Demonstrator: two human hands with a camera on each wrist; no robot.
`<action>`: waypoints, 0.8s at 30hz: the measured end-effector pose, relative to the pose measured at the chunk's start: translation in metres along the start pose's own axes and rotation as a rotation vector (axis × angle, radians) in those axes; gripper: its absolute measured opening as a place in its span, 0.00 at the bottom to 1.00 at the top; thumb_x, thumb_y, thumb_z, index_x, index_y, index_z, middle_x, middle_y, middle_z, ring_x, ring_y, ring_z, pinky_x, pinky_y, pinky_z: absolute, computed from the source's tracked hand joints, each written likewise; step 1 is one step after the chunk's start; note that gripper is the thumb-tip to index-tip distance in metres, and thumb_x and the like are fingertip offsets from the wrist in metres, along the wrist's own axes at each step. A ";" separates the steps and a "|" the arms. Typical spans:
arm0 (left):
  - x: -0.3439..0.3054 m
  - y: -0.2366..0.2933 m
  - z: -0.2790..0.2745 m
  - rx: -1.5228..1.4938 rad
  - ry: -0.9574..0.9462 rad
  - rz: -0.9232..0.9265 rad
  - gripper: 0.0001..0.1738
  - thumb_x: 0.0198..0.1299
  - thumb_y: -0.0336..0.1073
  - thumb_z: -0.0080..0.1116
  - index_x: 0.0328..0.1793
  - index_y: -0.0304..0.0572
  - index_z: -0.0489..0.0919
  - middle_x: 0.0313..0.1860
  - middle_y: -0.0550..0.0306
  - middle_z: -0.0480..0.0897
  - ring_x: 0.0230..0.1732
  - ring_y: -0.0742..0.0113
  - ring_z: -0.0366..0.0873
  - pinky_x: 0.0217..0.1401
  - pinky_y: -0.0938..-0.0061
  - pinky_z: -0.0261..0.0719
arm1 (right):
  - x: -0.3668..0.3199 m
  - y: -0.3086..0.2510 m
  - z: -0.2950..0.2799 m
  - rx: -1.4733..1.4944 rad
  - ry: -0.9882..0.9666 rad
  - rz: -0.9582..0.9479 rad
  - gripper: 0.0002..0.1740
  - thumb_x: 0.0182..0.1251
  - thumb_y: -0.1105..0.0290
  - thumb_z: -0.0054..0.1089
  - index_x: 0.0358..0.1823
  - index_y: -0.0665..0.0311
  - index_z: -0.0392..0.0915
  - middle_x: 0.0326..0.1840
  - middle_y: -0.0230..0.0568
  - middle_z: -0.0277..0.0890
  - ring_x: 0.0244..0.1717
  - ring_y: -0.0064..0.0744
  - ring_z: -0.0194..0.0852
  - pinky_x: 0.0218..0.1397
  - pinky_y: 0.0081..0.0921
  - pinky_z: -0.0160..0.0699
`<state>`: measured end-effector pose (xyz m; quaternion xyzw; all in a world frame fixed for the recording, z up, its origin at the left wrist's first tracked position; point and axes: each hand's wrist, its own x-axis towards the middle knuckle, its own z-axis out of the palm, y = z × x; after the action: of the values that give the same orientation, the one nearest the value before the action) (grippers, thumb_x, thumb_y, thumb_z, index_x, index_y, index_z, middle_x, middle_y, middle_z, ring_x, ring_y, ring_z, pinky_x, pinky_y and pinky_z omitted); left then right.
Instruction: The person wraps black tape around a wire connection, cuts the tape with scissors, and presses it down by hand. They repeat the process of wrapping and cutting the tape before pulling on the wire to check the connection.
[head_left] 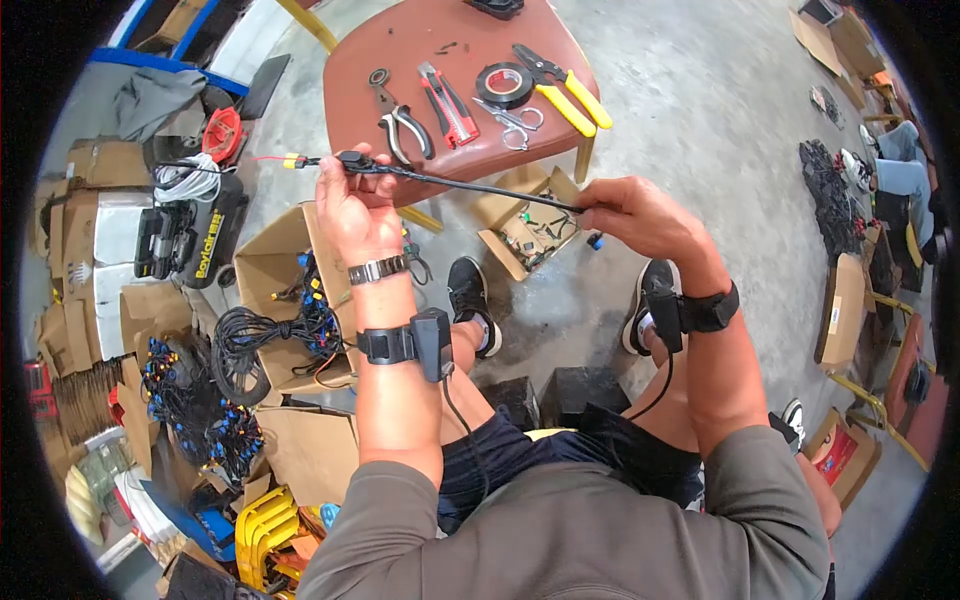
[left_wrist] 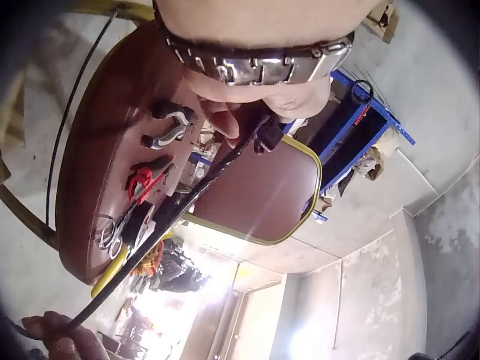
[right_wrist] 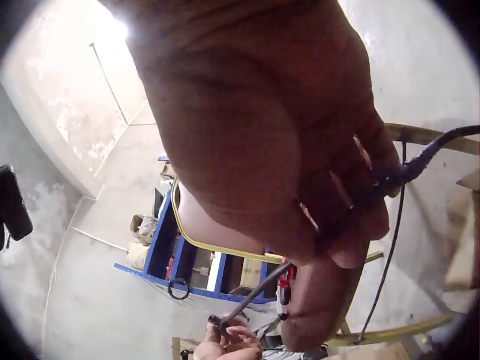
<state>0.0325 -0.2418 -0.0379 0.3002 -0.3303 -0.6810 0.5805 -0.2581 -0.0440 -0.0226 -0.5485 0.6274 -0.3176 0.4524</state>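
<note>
A black cable (head_left: pixel 480 188) stretches nearly straight between both hands, above the front edge of a brown seat (head_left: pixel 365 75). My left hand (head_left: pixel 355 205), palm up, pinches it by a small black block (head_left: pixel 355 161). Past the left fingers the cable ends in a yellow connector (head_left: pixel 293 160) with a red wire. My right hand (head_left: pixel 640 215) grips the cable with curled fingers. In the right wrist view more cable (right_wrist: pixel 420 161) comes out behind the fingers. A blue connector (head_left: pixel 597 241) hangs just below the right hand.
Pliers (head_left: pixel 405 125), a utility knife (head_left: pixel 450 108), black tape (head_left: pixel 504 86), scissors (head_left: pixel 512 122) and a yellow-handled wire stripper (head_left: pixel 570 95) lie on the seat. Below is a box (head_left: pixel 500 255) of small parts. Cartons (head_left: pixel 285 240) with bundled cables stand at left.
</note>
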 end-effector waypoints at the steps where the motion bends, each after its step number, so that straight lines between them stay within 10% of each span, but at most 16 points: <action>1: 0.000 -0.002 0.001 0.007 -0.012 -0.002 0.18 0.78 0.49 0.50 0.52 0.40 0.78 0.48 0.47 0.87 0.41 0.54 0.87 0.33 0.68 0.85 | 0.000 0.002 0.000 0.015 0.013 0.001 0.11 0.66 0.71 0.62 0.46 0.68 0.83 0.32 0.44 0.83 0.32 0.33 0.78 0.41 0.34 0.78; 5: -0.008 -0.003 0.021 -0.063 0.003 -0.079 0.22 0.78 0.52 0.49 0.60 0.41 0.75 0.48 0.41 0.87 0.37 0.52 0.88 0.30 0.66 0.86 | -0.003 -0.001 -0.004 -0.080 0.011 0.043 0.10 0.71 0.73 0.61 0.49 0.70 0.83 0.34 0.37 0.83 0.36 0.23 0.77 0.43 0.28 0.78; 13: -0.022 -0.010 0.043 -0.034 -0.197 -0.121 0.29 0.74 0.59 0.51 0.71 0.48 0.71 0.57 0.44 0.85 0.48 0.51 0.87 0.42 0.64 0.88 | -0.006 -0.006 -0.007 -0.156 0.108 0.030 0.10 0.64 0.72 0.62 0.45 0.67 0.84 0.31 0.51 0.81 0.32 0.41 0.80 0.41 0.36 0.79; 18: -0.030 -0.012 0.058 0.162 -0.208 -0.131 0.35 0.63 0.24 0.64 0.77 0.42 0.65 0.53 0.42 0.86 0.44 0.57 0.89 0.35 0.73 0.88 | -0.011 -0.008 -0.006 -0.203 0.151 -0.047 0.09 0.62 0.74 0.62 0.43 0.66 0.84 0.32 0.55 0.81 0.35 0.50 0.83 0.41 0.40 0.79; 24: -0.036 -0.012 0.059 0.291 -0.252 -0.114 0.37 0.62 0.21 0.61 0.77 0.42 0.63 0.46 0.48 0.87 0.44 0.61 0.88 0.40 0.74 0.86 | -0.017 -0.007 -0.001 -0.267 0.146 -0.032 0.10 0.62 0.75 0.63 0.44 0.66 0.84 0.33 0.49 0.84 0.35 0.45 0.85 0.42 0.37 0.81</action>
<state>-0.0162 -0.1986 -0.0107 0.3115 -0.4777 -0.6901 0.4456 -0.2561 -0.0288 -0.0120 -0.5893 0.6864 -0.2775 0.3233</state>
